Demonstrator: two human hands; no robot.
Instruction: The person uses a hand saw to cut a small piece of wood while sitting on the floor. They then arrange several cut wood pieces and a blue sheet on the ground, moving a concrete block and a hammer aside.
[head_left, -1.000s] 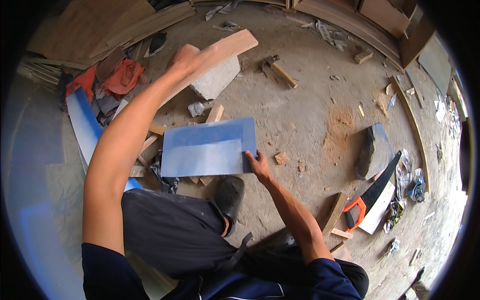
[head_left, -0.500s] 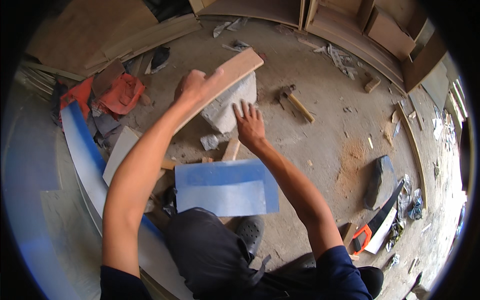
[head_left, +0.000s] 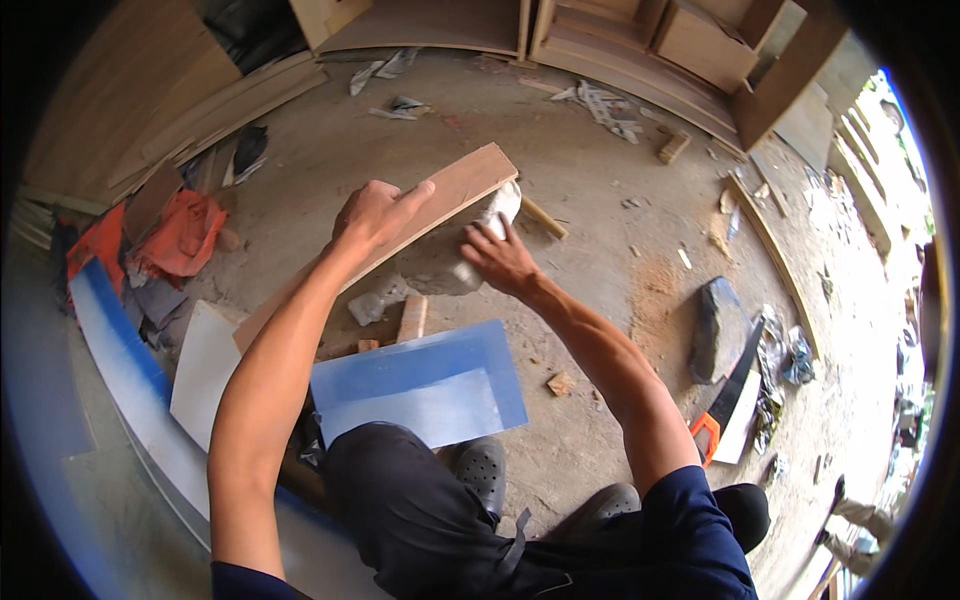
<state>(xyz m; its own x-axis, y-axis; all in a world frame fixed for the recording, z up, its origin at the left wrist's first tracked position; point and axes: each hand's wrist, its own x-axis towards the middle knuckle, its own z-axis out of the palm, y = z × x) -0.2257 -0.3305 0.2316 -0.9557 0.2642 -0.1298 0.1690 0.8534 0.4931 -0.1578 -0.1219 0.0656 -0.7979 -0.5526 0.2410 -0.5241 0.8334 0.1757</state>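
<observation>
My left hand (head_left: 378, 215) is closed round the upper edge of a long flat wooden board (head_left: 455, 200), its thumb lying along the face. The board slants from lower left to upper right. Under its far end is a rough pale concrete block (head_left: 503, 204), partly hidden by the board and my right hand. My right hand (head_left: 503, 260) grips the block's near right side with bent, spread fingers, slightly smeared by motion. Behind the block shows a hammer's wooden handle (head_left: 545, 218); its head is hidden. A blue and white sheet (head_left: 420, 385) lies in front of my knee.
Sawdust (head_left: 655, 300), a dark stone (head_left: 718, 330) and an orange-handled saw (head_left: 735, 390) lie to the right. Wooden cabinet frames (head_left: 640, 70) stand at the back. Red cloth (head_left: 180, 235) and curved blue-white sheeting (head_left: 125, 345) are on the left.
The view has shifted. The concrete block has moved right and toward me relative to the floor, covering the hammer's head. My right hand has gone with it, its fingers more bent. My left hand keeps the board.
</observation>
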